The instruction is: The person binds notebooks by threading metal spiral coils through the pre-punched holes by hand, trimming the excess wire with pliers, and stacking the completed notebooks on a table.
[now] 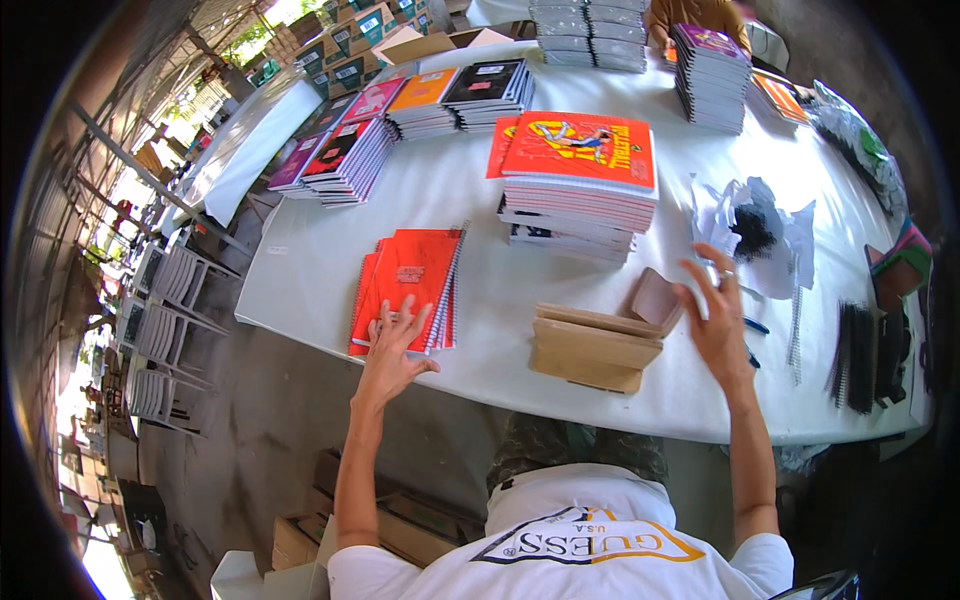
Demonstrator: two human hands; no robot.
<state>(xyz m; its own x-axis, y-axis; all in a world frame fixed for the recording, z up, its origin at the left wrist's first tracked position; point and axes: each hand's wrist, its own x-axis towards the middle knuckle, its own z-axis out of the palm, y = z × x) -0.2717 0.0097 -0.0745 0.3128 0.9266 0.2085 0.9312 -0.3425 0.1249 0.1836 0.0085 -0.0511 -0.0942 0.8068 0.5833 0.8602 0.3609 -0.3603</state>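
Observation:
My left hand (396, 340) lies with fingers spread on the near end of a small, uneven pile of red spiral notebooks (425, 262) near the table's front edge. My right hand (720, 315) is raised over the table with its fingers apart and curved, and nothing shows in it. Its thumb is close to a small brown rounded piece (656, 297); I cannot tell whether they touch. That piece stands by a brown cardboard-like holder (596, 350). Behind it rises a tall stack of notebooks with an orange-red illustrated cover (580, 150).
Blue pens (754, 326) and a loose spiral wire (795, 340) lie right of my right hand. Crumpled white wrapping (790, 250) holds black bits. Black binding coils (853, 355) stand at the right edge. Notebook stacks (490, 85) line the back; a person (700, 15) is beyond.

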